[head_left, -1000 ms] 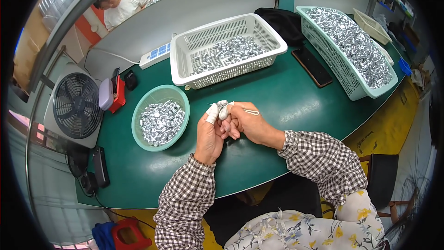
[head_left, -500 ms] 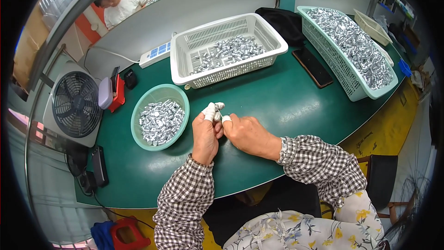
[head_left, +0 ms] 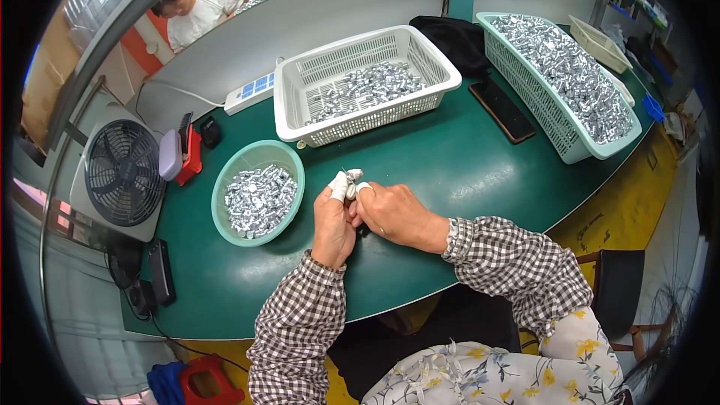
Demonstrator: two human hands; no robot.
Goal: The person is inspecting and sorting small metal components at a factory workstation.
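Over the green table, my left hand (head_left: 334, 229) is closed, its thumb and fingertips wrapped in white coverings and pinched together. A small greyish bit shows at those fingertips, too small to name. My right hand (head_left: 401, 214) is closed too, its covered fingertip touching the left fingers; whatever it grips is hidden. Left of my hands stands a round mint-green bowl (head_left: 217, 206) of small silver metal pieces (head_left: 259, 199). Beyond them sits a white slotted basket (head_left: 367, 124) with a layer of similar pieces (head_left: 375, 82).
A long mint-green basket (head_left: 525, 97), heaped with metal pieces, stands far right beside a phone (head_left: 502, 110). A black cloth (head_left: 454, 43) and a teal bottle (head_left: 460, 1) are behind. A fan (head_left: 124, 169), red holder (head_left: 190, 157) and power strip (head_left: 251, 91) line the left.
My right hand has shifted slightly left and up, bringing its fingertip closer against the left fingertips. My left hand keeps its pinch. The whole view has moved a little.
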